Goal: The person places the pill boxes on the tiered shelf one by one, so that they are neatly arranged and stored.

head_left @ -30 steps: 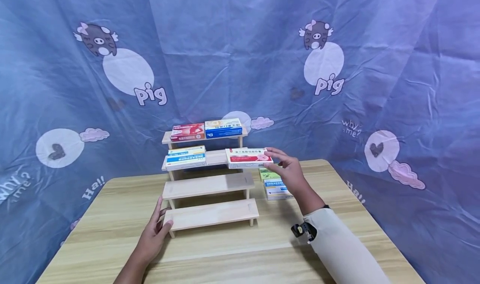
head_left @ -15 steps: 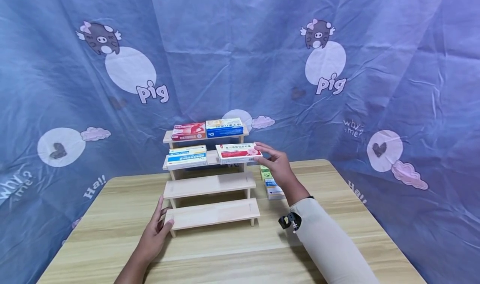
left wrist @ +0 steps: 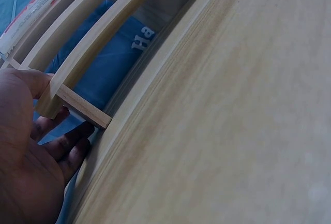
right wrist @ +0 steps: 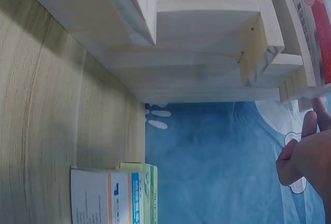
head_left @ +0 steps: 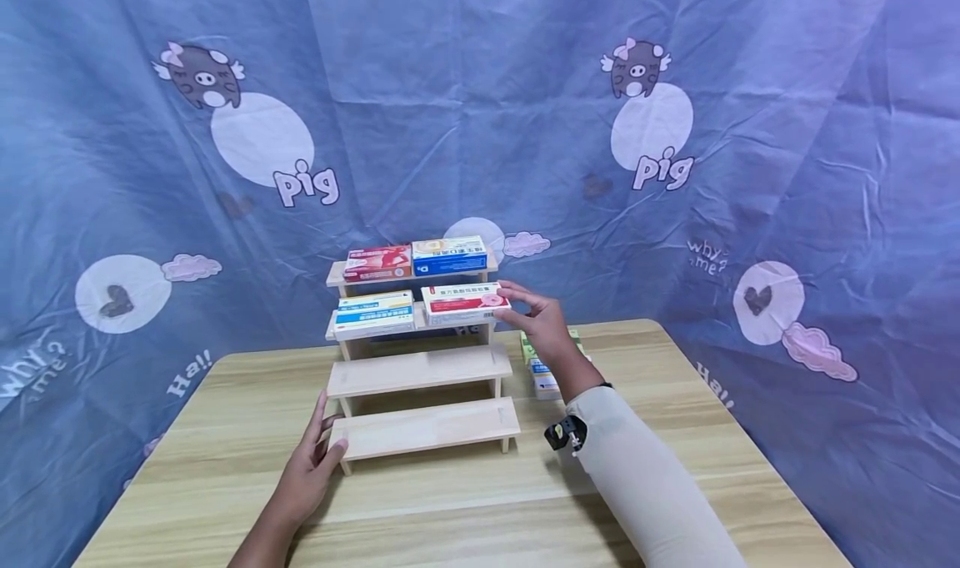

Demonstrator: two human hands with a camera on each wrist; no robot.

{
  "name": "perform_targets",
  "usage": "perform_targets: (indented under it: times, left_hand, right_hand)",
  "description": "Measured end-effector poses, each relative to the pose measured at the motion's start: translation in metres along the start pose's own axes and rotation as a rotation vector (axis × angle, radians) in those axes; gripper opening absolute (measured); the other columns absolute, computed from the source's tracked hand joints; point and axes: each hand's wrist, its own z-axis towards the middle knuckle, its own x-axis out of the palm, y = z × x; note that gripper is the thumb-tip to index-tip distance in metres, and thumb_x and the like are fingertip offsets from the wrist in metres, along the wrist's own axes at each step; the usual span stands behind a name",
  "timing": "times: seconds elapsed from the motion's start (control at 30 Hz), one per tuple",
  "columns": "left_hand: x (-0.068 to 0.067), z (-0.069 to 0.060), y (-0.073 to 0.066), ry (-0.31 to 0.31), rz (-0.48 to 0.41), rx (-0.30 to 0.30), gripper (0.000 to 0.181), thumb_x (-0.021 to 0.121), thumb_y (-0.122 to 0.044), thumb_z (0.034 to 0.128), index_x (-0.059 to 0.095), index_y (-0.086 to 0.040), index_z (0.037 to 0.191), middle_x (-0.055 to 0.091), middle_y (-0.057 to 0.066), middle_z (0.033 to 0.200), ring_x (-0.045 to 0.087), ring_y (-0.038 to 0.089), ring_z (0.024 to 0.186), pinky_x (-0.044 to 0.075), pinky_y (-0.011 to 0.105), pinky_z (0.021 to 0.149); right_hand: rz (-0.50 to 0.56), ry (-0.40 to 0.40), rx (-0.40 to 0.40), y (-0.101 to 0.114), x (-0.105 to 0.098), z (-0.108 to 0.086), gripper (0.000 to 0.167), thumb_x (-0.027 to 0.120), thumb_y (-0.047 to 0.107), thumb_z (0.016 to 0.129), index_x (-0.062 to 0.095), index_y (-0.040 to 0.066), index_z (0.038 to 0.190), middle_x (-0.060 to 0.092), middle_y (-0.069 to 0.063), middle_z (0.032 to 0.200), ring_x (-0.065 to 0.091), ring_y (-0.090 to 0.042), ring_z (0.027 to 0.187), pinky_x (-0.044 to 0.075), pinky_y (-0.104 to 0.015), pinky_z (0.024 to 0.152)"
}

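At the eight o'clock corner of the wooden stand (head_left: 420,430), the left hand (head_left: 303,468) is clamped by thumb and fingers on the end of the lowest tier, apparently as a brace. At eleven o'clock, a blue-and-white box (head_left: 373,316) lies flat on the second tier from the top. Just beside it, at one o'clock on that tier, is the red-and-white carton (head_left: 462,301). Step in hand, as judged: placement; the next move calls for squaring the carton to its neighbour, then release. Carton: face up, dark lettering above a red band, pink round motif, no crushing noted; full seating cannot be confirmed. The right hand (head_left: 540,322) pinches its right end between thumb and fingers. At three o'clock, a green box (head_left: 528,349) and a white-and-blue box (head_left: 545,379) are partly hidden by the right arm.
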Motion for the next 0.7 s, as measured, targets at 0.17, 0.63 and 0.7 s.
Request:
perform_targets:
  times: [0.17, 0.63, 0.7]
  left_hand:
    - [0.000, 0.000, 0.001, 0.003, -0.012, -0.004, 0.086, 0.056, -0.027, 0.1165, -0.005, -0.036, 0.176, 0.033, 0.031, 0.172, 0.027, 0.053, 0.163, 0.029, -0.006, 0.098]
    - [0.001, 0.001, 0.003, -0.003, 0.009, -0.004, 0.087, 0.056, -0.024, 0.1165, -0.005, -0.035, 0.177, 0.037, 0.030, 0.170, 0.040, 0.051, 0.158, 0.036, 0.002, 0.101]
    - [0.001, 0.001, 0.003, -0.003, 0.014, -0.002, 0.086, 0.056, -0.025, 0.1166, -0.005, -0.036, 0.176, 0.036, 0.030, 0.171, 0.039, 0.051, 0.159, 0.036, 0.002, 0.100]
  right_hand:
    - [-0.012, -0.015, -0.001, -0.003, 0.006, 0.002, 0.044, 0.085, 0.011, 0.096, 0.075, 0.004, 0.138, 0.063, -0.006, 0.160, 0.046, -0.023, 0.161, 0.055, -0.013, 0.100]
    - [-0.016, -0.035, 0.014, -0.008, 0.015, 0.003, 0.042, 0.086, 0.015, 0.096, 0.076, 0.004, 0.136, 0.063, -0.004, 0.160, 0.042, -0.022, 0.163, 0.047, -0.050, 0.124]
    - [-0.016, -0.035, 0.011, -0.008, 0.016, 0.003, 0.043, 0.087, 0.016, 0.096, 0.077, 0.005, 0.136, 0.063, -0.004, 0.160, 0.041, -0.023, 0.164, 0.045, -0.053, 0.126]
